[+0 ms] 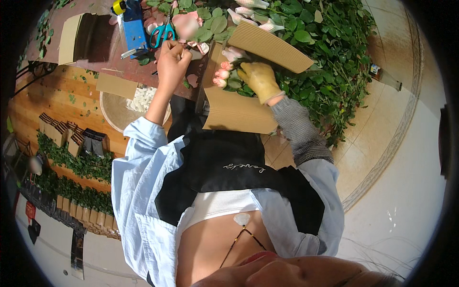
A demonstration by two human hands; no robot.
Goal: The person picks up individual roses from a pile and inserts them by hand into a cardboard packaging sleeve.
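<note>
My bare left hand (174, 59) is raised above the table, its fingers curled together close to the teal-handled scissors (163, 35); nothing shows clearly between the fingertips. My right hand (259, 80), in a yellow glove, lies over the leaves of pink roses (221, 74); its fingertips are partly hidden among the leaves. These blooms rest on corrugated cardboard (240, 111), whose near part lies towards my lap. Another corrugated flap (270, 46) stands beyond the glove. White net-sleeved rose buds (246, 15) lie behind it. Loose pink petals (186, 25) are strewn by the scissors.
A big heap of leafy rose stems (333, 53) spreads at right. At left are a stack of cardboard sheets (70, 39) and a blue tape dispenser (133, 32). A round tub (113, 111) with small white pieces stands below the table edge. Wrapped bunches (82, 204) line the floor.
</note>
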